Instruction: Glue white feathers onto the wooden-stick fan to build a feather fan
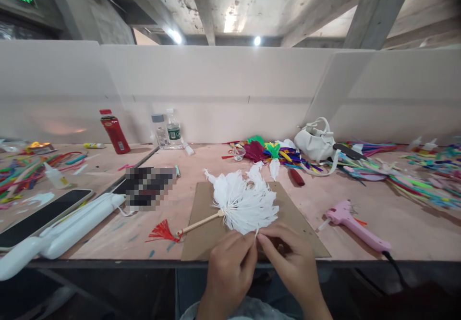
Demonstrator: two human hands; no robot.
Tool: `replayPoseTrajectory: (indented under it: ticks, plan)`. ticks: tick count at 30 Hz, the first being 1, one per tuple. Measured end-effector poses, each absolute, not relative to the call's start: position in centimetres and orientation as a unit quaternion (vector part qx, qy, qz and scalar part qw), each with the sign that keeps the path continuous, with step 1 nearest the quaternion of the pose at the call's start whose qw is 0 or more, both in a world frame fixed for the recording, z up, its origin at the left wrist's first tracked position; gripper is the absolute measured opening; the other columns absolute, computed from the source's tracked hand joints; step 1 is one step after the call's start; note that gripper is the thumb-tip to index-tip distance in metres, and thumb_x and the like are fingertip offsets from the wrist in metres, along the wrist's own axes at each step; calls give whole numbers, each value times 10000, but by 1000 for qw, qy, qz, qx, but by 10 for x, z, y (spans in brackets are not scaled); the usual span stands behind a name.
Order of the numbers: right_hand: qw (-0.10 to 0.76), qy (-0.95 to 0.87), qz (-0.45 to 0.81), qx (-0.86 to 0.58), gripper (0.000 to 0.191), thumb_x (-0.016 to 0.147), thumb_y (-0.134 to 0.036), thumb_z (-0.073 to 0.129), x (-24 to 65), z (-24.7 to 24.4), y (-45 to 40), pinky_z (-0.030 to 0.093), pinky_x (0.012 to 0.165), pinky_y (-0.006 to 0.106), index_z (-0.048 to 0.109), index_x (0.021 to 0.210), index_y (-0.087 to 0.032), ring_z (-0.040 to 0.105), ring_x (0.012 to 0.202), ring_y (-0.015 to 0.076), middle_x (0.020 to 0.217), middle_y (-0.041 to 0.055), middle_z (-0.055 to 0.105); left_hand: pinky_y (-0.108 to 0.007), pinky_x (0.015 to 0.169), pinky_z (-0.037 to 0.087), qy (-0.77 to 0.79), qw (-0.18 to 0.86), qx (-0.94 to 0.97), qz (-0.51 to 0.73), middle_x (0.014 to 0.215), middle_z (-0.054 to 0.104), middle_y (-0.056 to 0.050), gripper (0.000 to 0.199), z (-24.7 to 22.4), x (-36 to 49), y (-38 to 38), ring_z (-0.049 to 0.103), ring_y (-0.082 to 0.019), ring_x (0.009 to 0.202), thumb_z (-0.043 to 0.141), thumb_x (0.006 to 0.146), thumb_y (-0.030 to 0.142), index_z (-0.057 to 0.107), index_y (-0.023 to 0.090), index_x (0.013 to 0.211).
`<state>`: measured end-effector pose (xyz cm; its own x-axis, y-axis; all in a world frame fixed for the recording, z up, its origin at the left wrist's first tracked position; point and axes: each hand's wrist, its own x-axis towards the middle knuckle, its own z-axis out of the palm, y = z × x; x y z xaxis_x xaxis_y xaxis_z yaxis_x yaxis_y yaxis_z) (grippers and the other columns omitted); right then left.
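Observation:
My left hand point(230, 264) and my right hand point(291, 260) meet at the table's front edge, fingertips pinched together around a thin white piece point(257, 232). Most of that piece is hidden by my fingers, so its kind is unclear. Just beyond them lies a white feather fan point(245, 202), spread on a brown cardboard sheet point(298, 219). The fan's wooden handle point(200, 224) points to the left, and a red tassel point(163, 232) hangs from its end. Some loose white feathers point(274, 168) lie behind the fan.
On the right rests a pink hot glue gun point(356, 224) with a cord. Coloured feathers point(255, 149) and a white handbag point(315, 142) are at the back. Bottles point(174, 130) stand at back left, nearer a phone point(43, 216) and a white device point(82, 221). A white partition point(216, 80) closes the far side.

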<state>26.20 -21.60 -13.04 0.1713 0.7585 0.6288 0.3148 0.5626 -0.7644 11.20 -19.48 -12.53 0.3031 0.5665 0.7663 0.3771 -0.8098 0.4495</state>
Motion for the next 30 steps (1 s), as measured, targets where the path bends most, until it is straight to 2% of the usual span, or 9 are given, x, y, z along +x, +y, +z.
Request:
replayPoseTrajectory:
  ticks: [4,11,17,20,23,27,30]
  plan:
    - [622,-607,199,-453,140,922,-266,668,261,-128,-216,477,626,263,757,817,-243,648,718,176,783,21,715,-241,642,426,281,89,806,513,696,641,-30,240,-126,112,-195,575,-144,648,521,992,68,676,159,832]
    - [613,-592,214,-478,118,874,-199,616,257,-131,-214,463,576,221,674,775,-224,606,654,141,742,-9,647,-254,628,399,279,93,810,507,682,607,-24,243,-126,113,-195,539,-144,634,497,1010,84,671,157,856]
    - [644,-574,209,-461,122,910,-237,593,254,-130,-214,480,605,241,665,813,-216,614,706,163,791,17,639,-231,604,391,304,212,796,479,647,598,0,317,-123,105,-198,561,-122,610,497,1038,196,636,175,753]
    - [666,-544,191,-473,147,961,-292,557,260,-129,-214,422,557,251,633,865,-211,542,619,151,737,0,587,-211,594,428,316,283,750,507,618,634,5,296,-119,101,-201,596,-120,577,520,1038,258,708,175,825]
    - [671,-527,118,-508,147,965,-291,532,276,-128,-214,388,564,272,608,866,-213,516,623,163,729,-2,565,-196,555,458,327,355,697,531,590,649,5,269,-117,98,-202,612,-122,536,549,1026,311,754,164,930]
    - [642,-498,-87,-576,123,908,-256,567,311,-123,-213,411,667,328,623,809,-210,548,693,200,752,29,604,-187,523,469,324,400,665,541,578,652,-6,289,-118,99,-201,625,-129,525,575,1008,356,775,154,958]
    - [603,-456,-124,-642,127,875,-313,628,337,-126,-212,416,678,351,681,842,-202,535,663,203,735,34,620,-186,532,471,320,409,660,542,587,658,-10,290,-120,99,-200,623,-129,534,579,1004,365,779,155,978]
